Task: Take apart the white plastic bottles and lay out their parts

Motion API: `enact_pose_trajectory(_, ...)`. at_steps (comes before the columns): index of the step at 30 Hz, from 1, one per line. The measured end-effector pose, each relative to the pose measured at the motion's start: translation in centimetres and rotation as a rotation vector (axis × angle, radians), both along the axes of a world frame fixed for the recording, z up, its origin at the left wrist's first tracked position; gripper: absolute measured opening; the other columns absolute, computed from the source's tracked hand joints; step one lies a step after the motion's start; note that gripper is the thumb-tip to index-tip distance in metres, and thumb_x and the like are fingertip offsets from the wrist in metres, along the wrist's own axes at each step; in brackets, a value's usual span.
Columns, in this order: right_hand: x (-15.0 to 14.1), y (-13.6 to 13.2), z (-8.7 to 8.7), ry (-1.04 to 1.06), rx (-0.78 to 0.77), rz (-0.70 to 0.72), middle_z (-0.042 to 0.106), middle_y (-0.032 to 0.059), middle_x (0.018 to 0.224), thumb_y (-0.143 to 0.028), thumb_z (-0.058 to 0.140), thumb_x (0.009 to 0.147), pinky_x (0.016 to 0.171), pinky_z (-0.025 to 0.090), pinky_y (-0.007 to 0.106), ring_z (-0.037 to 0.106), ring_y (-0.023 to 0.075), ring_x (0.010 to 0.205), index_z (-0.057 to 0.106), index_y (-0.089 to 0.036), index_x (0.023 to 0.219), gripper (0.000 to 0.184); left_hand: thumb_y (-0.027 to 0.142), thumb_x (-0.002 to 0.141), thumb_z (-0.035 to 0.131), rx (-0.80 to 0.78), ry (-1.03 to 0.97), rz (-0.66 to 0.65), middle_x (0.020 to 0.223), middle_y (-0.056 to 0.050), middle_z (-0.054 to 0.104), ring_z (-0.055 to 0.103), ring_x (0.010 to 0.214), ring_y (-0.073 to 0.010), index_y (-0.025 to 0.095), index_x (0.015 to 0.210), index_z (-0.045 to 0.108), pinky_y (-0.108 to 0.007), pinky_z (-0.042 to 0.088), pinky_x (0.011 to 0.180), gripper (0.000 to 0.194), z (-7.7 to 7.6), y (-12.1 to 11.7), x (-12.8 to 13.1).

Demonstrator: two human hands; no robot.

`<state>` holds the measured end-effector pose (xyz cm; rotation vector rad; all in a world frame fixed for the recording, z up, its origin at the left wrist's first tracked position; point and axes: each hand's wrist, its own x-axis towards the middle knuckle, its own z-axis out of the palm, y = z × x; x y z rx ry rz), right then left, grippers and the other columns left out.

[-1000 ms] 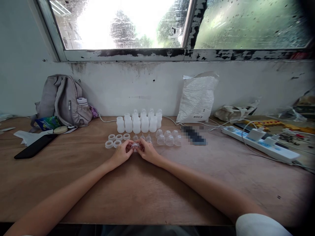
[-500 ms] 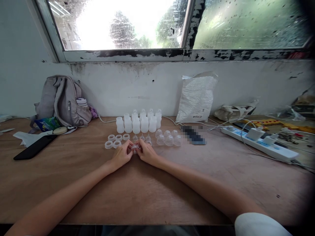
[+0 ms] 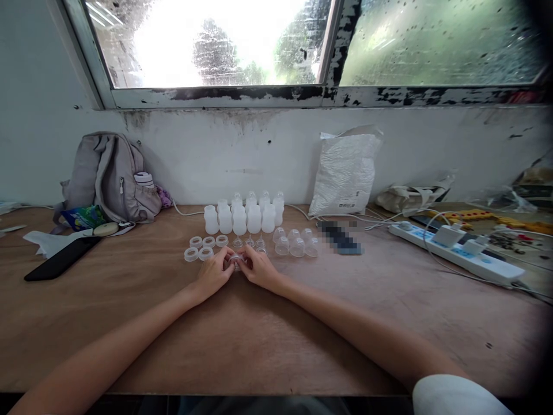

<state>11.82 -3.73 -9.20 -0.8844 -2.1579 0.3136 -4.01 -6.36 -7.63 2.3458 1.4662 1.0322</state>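
My left hand (image 3: 214,272) and my right hand (image 3: 258,268) meet at the middle of the wooden table (image 3: 242,340), fingers pinched together on a small clear plastic ring piece (image 3: 235,260). Just beyond them stand several white plastic bottles (image 3: 239,218) in two rows. Several loose clear rings (image 3: 205,246) lie to the left of the hands. Small clear nipple parts (image 3: 254,242) lie behind my fingers, and several clear domed caps (image 3: 295,243) lie to the right.
A grey backpack (image 3: 109,177) leans on the wall at the left, with a black phone (image 3: 57,259) and a snack packet (image 3: 82,217) beside it. A white plastic bag (image 3: 345,173), a dark blurred object (image 3: 341,237) and a power strip (image 3: 458,252) with cables lie right.
Both hands stay at the same spot with the small clear piece; only the fingers shift slightly around it.
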Motion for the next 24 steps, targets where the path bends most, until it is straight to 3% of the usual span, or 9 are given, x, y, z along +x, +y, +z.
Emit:
enact_pose_trajectory(7,-0.08,0.16,-0.26,-0.048,0.014,-0.046,0.061,0.0028,0.07,-0.015,0.044,0.078,0.055,0.036,0.021,0.055,0.0129,0.059,0.047,-0.017,0.087,0.011,0.022,0.078,0.045,0.014,0.047,-0.004,0.068,0.002,0.059,0.055,0.059,-0.0132,0.02,0.082,0.048,-0.024,0.038,0.055,0.006,-0.09,-0.03,0.1)
enact_pose_trajectory(24,-0.22,-0.1,-0.37,-0.171,0.015,-0.08,0.058,0.0002,0.065,-0.015,0.047,0.074,0.051,0.028,0.021,0.052,0.0128,0.054,0.046,-0.019,0.081,0.008,0.018,0.072,0.046,0.06,0.129,-0.009,0.062,0.001,0.056,0.051,0.054,-0.013,0.02,0.072,0.048,-0.023,0.036,0.052,0.003,-0.64,0.26,0.16)
